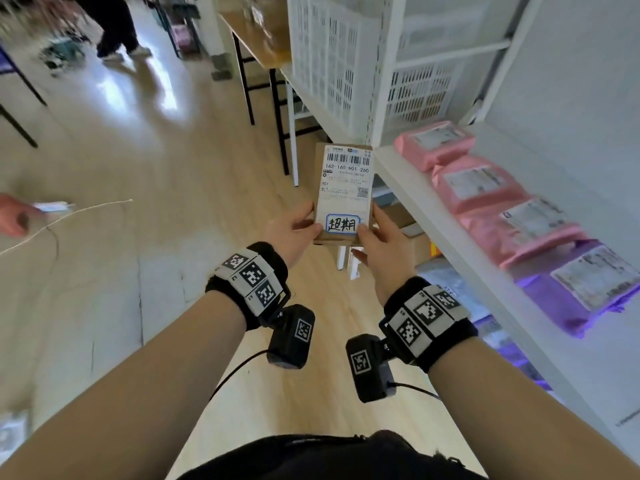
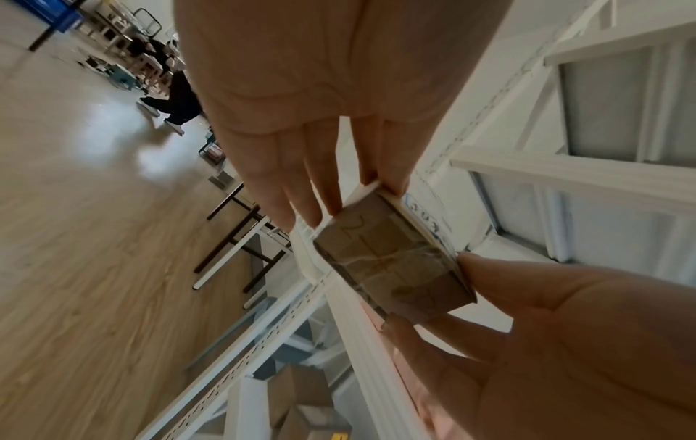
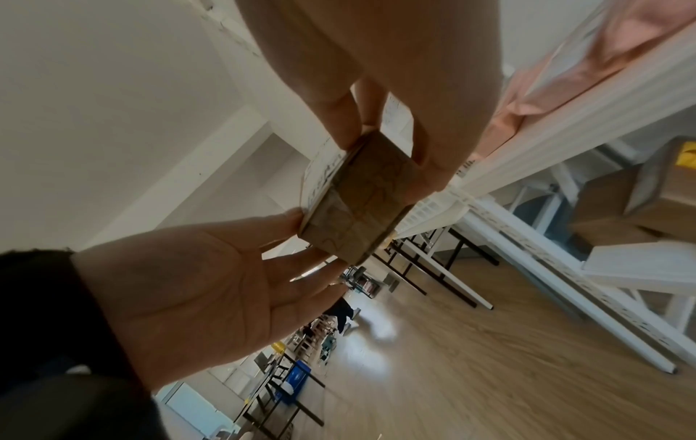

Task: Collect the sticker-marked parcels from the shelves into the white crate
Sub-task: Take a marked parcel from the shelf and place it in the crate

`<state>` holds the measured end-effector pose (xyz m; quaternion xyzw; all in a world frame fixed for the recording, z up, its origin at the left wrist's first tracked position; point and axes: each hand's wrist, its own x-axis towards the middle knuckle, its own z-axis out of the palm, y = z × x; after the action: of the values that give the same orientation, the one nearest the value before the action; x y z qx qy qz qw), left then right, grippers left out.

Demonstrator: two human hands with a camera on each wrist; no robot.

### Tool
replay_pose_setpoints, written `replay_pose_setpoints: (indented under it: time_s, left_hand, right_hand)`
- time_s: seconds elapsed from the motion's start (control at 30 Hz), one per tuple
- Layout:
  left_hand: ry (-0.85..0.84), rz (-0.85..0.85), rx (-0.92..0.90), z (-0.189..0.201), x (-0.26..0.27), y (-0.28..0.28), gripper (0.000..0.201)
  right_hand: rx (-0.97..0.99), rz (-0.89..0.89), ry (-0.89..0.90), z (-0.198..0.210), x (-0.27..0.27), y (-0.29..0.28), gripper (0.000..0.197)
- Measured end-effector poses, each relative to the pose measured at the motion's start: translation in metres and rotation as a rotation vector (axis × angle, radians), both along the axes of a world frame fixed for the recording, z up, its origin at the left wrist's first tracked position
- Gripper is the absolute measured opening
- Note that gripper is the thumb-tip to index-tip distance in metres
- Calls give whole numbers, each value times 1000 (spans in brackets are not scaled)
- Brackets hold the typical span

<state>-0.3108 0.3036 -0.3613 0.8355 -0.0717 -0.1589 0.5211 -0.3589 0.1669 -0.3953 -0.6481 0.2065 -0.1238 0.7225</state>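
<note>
1. A small brown cardboard parcel (image 1: 344, 195) with a white shipping label was held in the air between both hands, out in front of the person's body and above the wooden floor (image 1: 145, 174), just left of the white shelf (image 1: 433, 220).
2. A blue-bordered white sticker (image 1: 342, 224) with handwritten characters sat on the parcel's top face, at the end nearest the hands.
3. The left hand (image 1: 292, 233) gripped the parcel's near left edge, thumb on the top face and fingers reaching beneath it.
4. The right hand (image 1: 384, 244) gripped the near right edge, thumb just beside the sticker and fingers under the box.
5. Both wrist views showed the parcel's taped brown end (image 2: 391, 268) pinched between the two hands' fingertips.
6. A white slatted plastic crate (image 1: 329, 60) stood on the shelf beyond the parcel, well apart from it.
7. Three pink plastic mailer bags (image 1: 481, 181) and a purple one (image 1: 581, 289) lay in a row on the shelf to the right.
</note>
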Motion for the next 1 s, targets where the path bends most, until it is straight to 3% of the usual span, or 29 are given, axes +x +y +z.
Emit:
replay_pose_setpoints:
  time_s: [0.4,0.73,1.0]
  left_hand:
    - [-37,5,-90,18,229,-15,50]
    - [-223,-43,-23,93,441,-69,48]
    - [-333,-212,-7,141,613,-108,49]
  right_hand:
    - [-34,62,-111,29,227,-14,43]
    - [-46,-32,-194,90,445,-69,41]
    - [-65,-162,-272,142,593,-101,31]
